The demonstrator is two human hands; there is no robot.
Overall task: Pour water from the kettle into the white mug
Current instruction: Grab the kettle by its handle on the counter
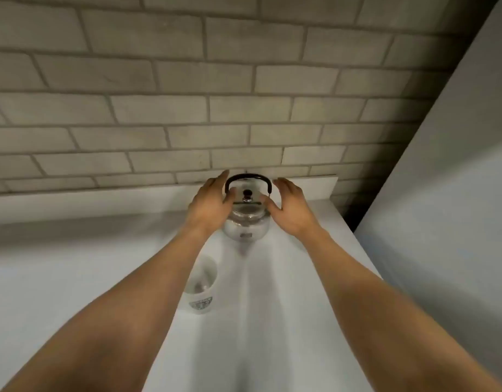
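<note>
Kettle: shiny metal, round-bodied, upright on the white counter at the back, close to the low white ledge under the brick wall. Black arched handle stands up over the lid; small dark knob at the lid's centre. A small label shows low on the near side of the body.

Left hand: at the kettle's left side, fingers extended and loosely spread, thumb lying across the left shoulder of the kettle near the handle's foot. Not closed around anything. Whether the palm touches the metal, cannot tell.

Right hand: at the kettle's right side, mirror posture, fingers extended, thumb tip near the right shoulder of the body. Also not closed; contact unclear.

The 2 hands flank the kettle, 1 each side, handle between them and untouched at its top.

White mug: upright on the counter, nearer the camera than the kettle and a little to the left, well apart from it. Green-grey round emblem on its near face. Left forearm crosses over its left edge, hiding part of it. Inside looks pale; contents cannot be told.

Right of the counter: a plain grey panel rising steeply.
</note>
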